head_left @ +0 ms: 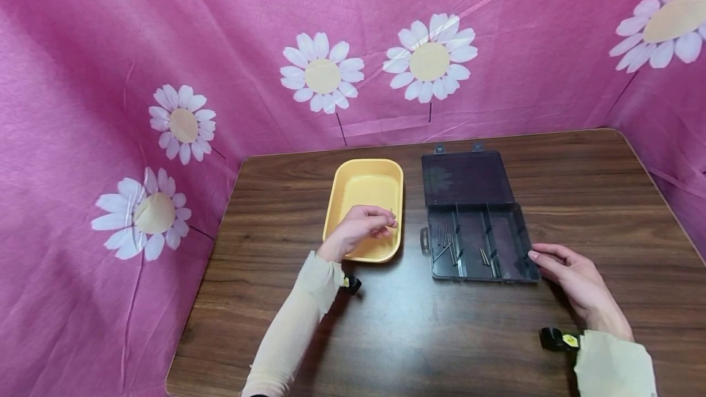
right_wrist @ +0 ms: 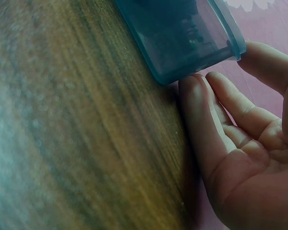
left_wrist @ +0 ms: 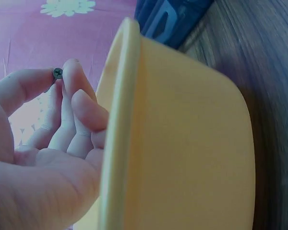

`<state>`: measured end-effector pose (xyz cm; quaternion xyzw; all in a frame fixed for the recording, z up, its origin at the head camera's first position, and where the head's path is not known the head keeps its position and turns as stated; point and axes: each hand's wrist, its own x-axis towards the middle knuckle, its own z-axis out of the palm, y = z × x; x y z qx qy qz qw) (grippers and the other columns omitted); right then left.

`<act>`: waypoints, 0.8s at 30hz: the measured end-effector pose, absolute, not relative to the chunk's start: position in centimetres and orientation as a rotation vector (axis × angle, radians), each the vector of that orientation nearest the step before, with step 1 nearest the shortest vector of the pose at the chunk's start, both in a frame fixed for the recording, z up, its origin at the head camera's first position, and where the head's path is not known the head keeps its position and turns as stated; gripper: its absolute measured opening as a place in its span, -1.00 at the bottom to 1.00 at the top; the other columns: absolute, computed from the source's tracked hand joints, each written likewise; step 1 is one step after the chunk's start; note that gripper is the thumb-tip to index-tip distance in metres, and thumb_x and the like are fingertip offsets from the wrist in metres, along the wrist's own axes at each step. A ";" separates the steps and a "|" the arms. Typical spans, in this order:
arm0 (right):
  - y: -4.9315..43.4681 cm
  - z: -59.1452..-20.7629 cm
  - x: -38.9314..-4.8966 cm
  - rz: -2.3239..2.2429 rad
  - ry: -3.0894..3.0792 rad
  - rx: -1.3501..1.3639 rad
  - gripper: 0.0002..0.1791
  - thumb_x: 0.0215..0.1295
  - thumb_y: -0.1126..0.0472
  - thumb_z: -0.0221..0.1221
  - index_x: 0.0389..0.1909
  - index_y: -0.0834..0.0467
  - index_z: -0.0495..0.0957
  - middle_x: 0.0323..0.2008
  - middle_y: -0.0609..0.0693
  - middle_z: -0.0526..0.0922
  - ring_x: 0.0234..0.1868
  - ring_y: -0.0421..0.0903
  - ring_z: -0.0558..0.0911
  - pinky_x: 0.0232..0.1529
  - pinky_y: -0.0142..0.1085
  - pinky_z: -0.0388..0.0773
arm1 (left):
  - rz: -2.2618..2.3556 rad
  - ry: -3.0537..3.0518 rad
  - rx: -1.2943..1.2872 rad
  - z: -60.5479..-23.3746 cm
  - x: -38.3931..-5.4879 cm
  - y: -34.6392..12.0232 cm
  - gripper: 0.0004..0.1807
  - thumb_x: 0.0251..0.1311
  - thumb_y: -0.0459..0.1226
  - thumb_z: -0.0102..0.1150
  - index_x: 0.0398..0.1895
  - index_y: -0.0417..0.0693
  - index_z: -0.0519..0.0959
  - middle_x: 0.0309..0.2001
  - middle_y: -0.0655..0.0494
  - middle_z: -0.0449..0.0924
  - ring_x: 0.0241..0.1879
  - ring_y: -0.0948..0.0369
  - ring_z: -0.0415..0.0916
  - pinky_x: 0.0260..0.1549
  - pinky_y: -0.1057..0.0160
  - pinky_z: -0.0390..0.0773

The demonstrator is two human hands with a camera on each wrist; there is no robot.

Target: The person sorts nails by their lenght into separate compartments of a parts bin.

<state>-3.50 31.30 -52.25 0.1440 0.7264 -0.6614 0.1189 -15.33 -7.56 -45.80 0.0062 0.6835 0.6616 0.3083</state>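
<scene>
Over the yellow tray (head_left: pixel 334 201), my left hand (head_left: pixel 361 228) pinches a small screw (left_wrist: pixel 58 73) between thumb and fingertip. The cross-slotted head of the screw shows in the left wrist view. To the right lies a dark translucent compartment box (head_left: pixel 515 244) with its lid (head_left: pixel 466 177) folded back flat. Several screws (head_left: pixel 444 234) lie in its left compartment, and a few more screws (head_left: pixel 485 256) in the middle one. My right hand (head_left: pixel 579 280) has its fingertips at the box's right side; in the right wrist view one finger touches the rim (right_wrist: pixel 237 45).
The wooden table (head_left: pixel 276 201) has its back edge against a pink cloth (head_left: pixel 231 29) with white flowers. A side latch (head_left: pixel 424 240) sticks out on the left of the box, toward the tray. Each wrist carries a small black camera (head_left: pixel 352 284).
</scene>
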 end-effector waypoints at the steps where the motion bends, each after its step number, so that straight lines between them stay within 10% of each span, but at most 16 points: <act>1: 31.3 -52.3 -3.5 -1.934 2.123 0.420 -0.59 0.15 0.06 0.17 -0.01 0.15 0.44 -0.30 -0.46 0.56 -0.26 -0.52 0.55 -0.33 -0.58 0.50 | 1.756 1.797 0.023 -45.8 -15.3 -7.4 -0.75 0.09 -0.38 0.09 -0.18 -0.39 0.52 -0.39 0.04 0.64 -0.49 0.24 0.53 -0.30 0.16 0.57; 24: 31.3 -52.2 -3.5 -1.928 2.124 0.426 -0.57 0.15 0.06 0.17 0.00 0.15 0.43 -0.29 -0.47 0.56 -0.26 -0.53 0.54 -0.33 -0.58 0.49 | 1.781 1.734 0.053 -44.8 -14.4 -2.6 -0.85 0.04 -0.36 0.18 -0.32 -0.24 0.51 -0.42 -0.02 0.58 -0.61 0.25 0.46 -0.58 0.39 0.46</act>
